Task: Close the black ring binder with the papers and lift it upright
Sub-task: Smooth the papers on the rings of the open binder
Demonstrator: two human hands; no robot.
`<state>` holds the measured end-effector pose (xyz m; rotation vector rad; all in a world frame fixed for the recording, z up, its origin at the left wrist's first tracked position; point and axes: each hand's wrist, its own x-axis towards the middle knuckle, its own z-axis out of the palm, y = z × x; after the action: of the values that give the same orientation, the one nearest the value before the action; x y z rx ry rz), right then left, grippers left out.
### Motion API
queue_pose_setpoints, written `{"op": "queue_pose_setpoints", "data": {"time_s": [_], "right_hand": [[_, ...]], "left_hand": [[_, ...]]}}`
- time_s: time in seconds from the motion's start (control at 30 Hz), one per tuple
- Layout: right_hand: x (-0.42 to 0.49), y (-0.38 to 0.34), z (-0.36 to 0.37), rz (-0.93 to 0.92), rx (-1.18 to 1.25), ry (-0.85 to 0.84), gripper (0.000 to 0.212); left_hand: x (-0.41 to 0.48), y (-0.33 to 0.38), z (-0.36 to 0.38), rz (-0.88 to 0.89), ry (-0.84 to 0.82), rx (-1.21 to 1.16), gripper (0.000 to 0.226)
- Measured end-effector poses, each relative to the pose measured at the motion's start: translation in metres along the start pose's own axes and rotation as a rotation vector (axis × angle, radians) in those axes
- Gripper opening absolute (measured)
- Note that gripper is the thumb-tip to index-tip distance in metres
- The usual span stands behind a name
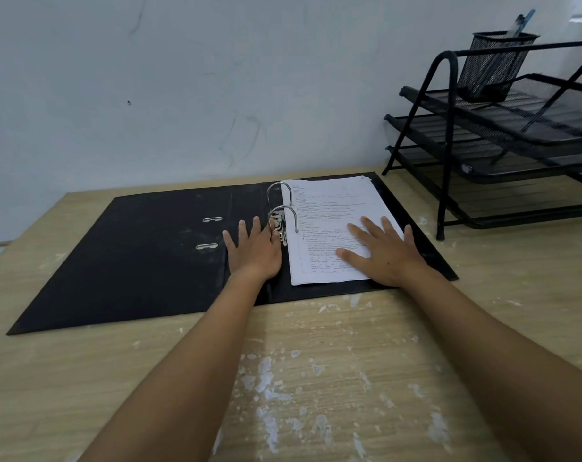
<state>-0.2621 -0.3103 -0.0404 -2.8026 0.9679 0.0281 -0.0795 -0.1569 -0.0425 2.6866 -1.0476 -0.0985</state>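
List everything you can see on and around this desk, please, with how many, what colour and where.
Ring binder: one, black, lying open flat on the desk.
Papers: one stack, white with print, on the binder's right half, threaded on the rings.
Rings: two, silver, at the binder's spine.
Tray rack: one, black mesh, three tiers, far right of the desk.
Pen cup: one, black mesh, on the top tray, something bluish sticking out.
Desk: one, light wood, with white flecks.
Wall: pale, behind the desk.
Left hand: flat by the ring mechanism.
Right hand: flat on the papers.
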Motion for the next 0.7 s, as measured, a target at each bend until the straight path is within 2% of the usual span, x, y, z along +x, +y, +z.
{"op": "queue_pose_setpoints", "data": {"time_s": [0.3, 0.43, 0.6, 0.7], "right_hand": [[0.000, 0.000, 0.000, -0.010, -0.021, -0.004, 0.087], [-0.003, -0.003, -0.002, -0.005, 0.000, -0.007, 0.081], [-0.008, -0.018, -0.009, 0.003, 0.065, -0.029, 0.076], [-0.013, -0.036, -0.020, -0.001, 0.143, 0.015, 0.076]], "left_hand": [[-0.006, -0.002, -0.001, 0.023, 0.028, 0.003, 0.052], [-0.014, -0.010, -0.004, 0.047, 0.028, 0.001, 0.060], [-0.033, -0.037, -0.015, 0.070, -0.009, 0.027, 0.071], [-0.046, -0.062, -0.027, 0.061, -0.025, 0.029, 0.074]]}}
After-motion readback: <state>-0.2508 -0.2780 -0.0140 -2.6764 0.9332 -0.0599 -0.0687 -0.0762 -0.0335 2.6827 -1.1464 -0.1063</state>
